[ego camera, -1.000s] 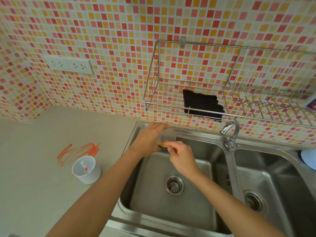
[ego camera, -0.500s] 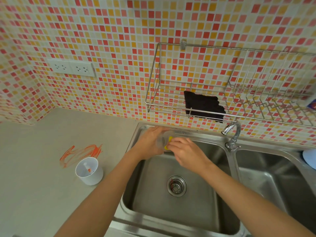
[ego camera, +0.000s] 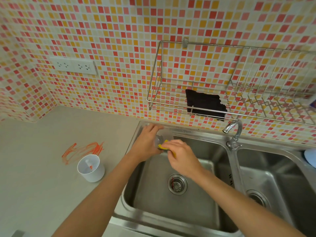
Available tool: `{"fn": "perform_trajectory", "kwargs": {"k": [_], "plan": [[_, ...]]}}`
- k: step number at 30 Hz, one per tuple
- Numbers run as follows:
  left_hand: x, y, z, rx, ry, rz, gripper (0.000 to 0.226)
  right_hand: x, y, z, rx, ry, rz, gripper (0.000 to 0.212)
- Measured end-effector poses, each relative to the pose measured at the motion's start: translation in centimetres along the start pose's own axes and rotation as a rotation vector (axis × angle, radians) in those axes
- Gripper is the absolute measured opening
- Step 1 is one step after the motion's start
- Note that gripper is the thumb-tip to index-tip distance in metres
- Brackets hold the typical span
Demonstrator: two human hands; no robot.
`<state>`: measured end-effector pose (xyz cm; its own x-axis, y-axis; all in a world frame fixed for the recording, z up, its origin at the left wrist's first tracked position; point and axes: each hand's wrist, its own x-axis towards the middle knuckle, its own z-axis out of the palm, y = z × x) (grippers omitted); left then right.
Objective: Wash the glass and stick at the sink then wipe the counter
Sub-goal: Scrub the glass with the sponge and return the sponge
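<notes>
My left hand (ego camera: pixel 147 142) grips a clear glass (ego camera: pixel 159 139) over the back left corner of the left sink basin (ego camera: pixel 171 206). The glass is mostly hidden by both hands. My right hand (ego camera: pixel 181 156) holds a yellow sponge (ego camera: pixel 162 145) and presses it against the glass. On the grey counter (ego camera: pixel 42 194) to the left is an orange smear (ego camera: pixel 82 149). Beside the smear stands a white cup (ego camera: pixel 91 168) with a small stick (ego camera: pixel 89 164) inside it.
A tap (ego camera: pixel 234 132) stands between the two basins, its spout turned left; no water shows. A wire rack (ego camera: pixel 222 93) on the tiled wall holds a dark cloth (ego camera: pixel 205 104). Wall sockets (ego camera: pixel 73 65) sit at the left. A pale blue object (ego camera: pixel 310 158) lies at the right edge.
My right hand has shifted with the sponge against the glass. The glass stays in my left hand at the back of the basin. The view moved slightly.
</notes>
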<state>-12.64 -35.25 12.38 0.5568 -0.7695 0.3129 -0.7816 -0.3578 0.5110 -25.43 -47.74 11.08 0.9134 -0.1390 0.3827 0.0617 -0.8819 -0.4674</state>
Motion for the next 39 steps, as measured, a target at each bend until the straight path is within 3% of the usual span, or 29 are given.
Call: {"fn": "perform_trajectory", "kwargs": {"k": [2, 6, 10, 12, 16, 19, 22, 30, 35, 39], "plan": [[-0.2, -0.1, 0.1, 0.009, -0.034, 0.045, 0.079, -0.4, 0.1, 0.5, 0.003, -0.041, 0.004, 0.041], [-0.5, -0.2, 0.2, 0.038, -0.064, 0.109, 0.071, 0.8, 1.6, -0.5, -0.415, -0.125, -0.283, 0.046], [0.3, 0.3, -1.2, 0.015, -0.033, 0.149, 0.069, 1.9, 0.6, -1.6, -0.518, -0.084, -0.251, 0.040], [0.7, 0.5, -1.4, 0.042, -0.029, 0.173, 0.067, 1.4, -0.2, -0.7, -0.419, -0.052, -0.140, 0.041], [0.5, -0.1, -0.7, 0.075, -0.059, 0.113, 0.075, 0.6, -1.8, 0.1, 0.097, -0.084, 0.266, 0.041], [-0.4, -0.8, -0.6, 0.054, -0.080, 0.023, 0.081, 0.6, -2.7, -0.1, 0.272, -0.085, 0.414, 0.033], [-0.9, -2.1, -1.2, 0.021, -0.088, -0.055, 0.080, 1.0, -3.4, 0.1, 0.363, -0.006, 0.473, 0.028], [-0.2, -5.0, -3.4, -0.056, -0.089, -0.002, 0.083, 6.9, -5.9, -4.4, 0.496, 0.416, 0.527, 0.009], [0.8, -5.7, -4.1, -0.183, -0.134, 0.000, 0.089, 11.9, -5.4, -7.6, 0.392, 0.631, 0.504, 0.014], [1.4, -5.9, -4.3, -0.222, -0.153, -0.026, 0.090, 15.2, -4.3, -7.3, 0.264, 0.637, 0.571, 0.015]]}}
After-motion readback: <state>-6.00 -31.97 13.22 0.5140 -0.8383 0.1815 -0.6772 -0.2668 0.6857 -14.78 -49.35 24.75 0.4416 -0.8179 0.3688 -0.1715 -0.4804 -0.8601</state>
